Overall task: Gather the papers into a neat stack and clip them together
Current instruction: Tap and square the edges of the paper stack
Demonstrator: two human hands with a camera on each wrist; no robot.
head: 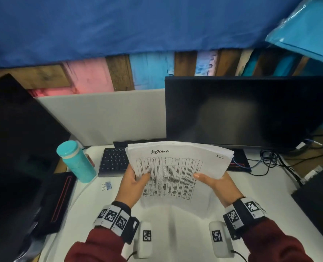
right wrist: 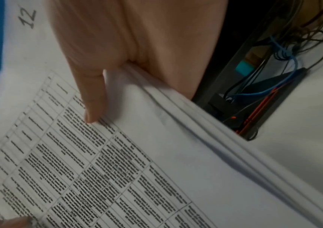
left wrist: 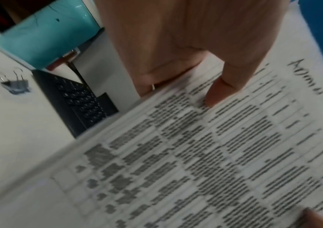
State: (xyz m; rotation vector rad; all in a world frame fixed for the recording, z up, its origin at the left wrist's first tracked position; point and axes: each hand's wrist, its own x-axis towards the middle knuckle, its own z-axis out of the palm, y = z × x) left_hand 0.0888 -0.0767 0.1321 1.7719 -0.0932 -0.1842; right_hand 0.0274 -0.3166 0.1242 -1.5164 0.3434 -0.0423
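Both hands (head: 133, 183) (head: 216, 183) hold papers (head: 175, 167) upright, heading uppermost.

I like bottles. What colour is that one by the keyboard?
The bottle is turquoise, with a pale band under its lid; the head view shows it best.

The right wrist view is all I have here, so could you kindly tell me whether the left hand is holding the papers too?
Observer: Yes. The left hand grips the left edge of the papers, thumb on top, while the right hand holds the opposite edge.
Operator: Thank you. Is a clip anywhere in reach?
Observer: A binder clip lies on the white desk, just left of the left hand, untouched.
Operator: Is anything standing close to it?
Observer: A teal bottle stands upright just behind the clip, beside the black keyboard.
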